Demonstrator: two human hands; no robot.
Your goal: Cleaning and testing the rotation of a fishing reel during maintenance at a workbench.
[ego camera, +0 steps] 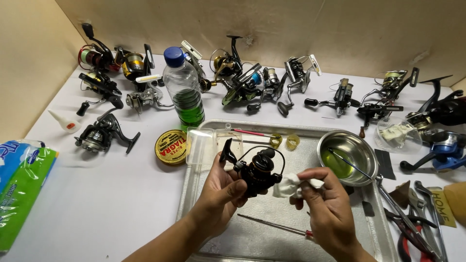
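My left hand (219, 194) grips a black fishing reel (255, 171) with a wire bail, held above a metal tray (286, 218). My right hand (325, 196) pinches a wad of white tissue (291, 185) against the reel's right side. A thin screwdriver with a red handle (279, 225) lies on the tray beneath my hands. A steel bowl (347, 156) holding green liquid and a thin brush sits at the tray's right corner.
Several fishing reels (252, 82) line the back of the white table. A plastic bottle of green liquid (184, 90), a round yellow tin (171, 147) and a clear box (206, 145) stand left of the tray. Pliers and wrenches (417, 223) lie right; tissue packs (22, 184) far left.
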